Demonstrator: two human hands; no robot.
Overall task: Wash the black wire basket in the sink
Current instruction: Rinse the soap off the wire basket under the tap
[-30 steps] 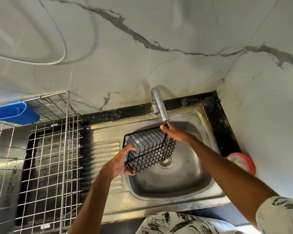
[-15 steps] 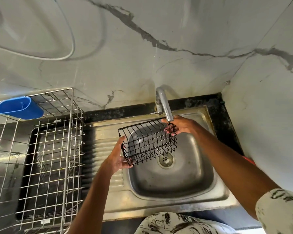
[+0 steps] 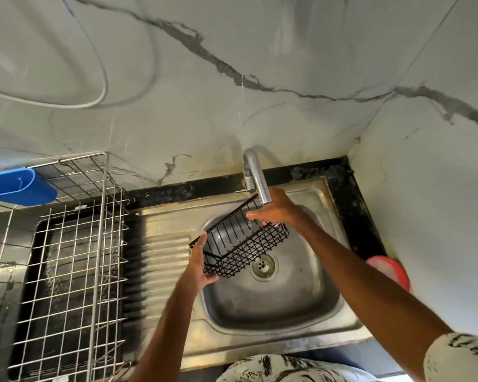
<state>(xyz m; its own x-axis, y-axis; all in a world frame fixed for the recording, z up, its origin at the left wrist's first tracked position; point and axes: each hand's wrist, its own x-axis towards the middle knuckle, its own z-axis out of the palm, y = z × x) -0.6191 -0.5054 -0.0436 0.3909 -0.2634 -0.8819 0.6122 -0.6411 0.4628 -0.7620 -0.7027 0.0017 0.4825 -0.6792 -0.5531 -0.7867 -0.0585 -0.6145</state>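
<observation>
Left hand (image 3: 200,264) clasps the near-left end of the black wire basket (image 3: 243,245), thumb up along the corner and fingers curled beneath. Right hand (image 3: 278,213) grips the far-right rim from above, fingers hooked over the wire, just under the spout of the tap (image 3: 255,179). The basket hangs tilted between the two hands, over the bowl of the sink (image 3: 329,321) and just above the drain (image 3: 263,267). It is a shallow oblong of thin black wire, with parallel bars on one long side and fine square mesh elsewhere.
</observation>
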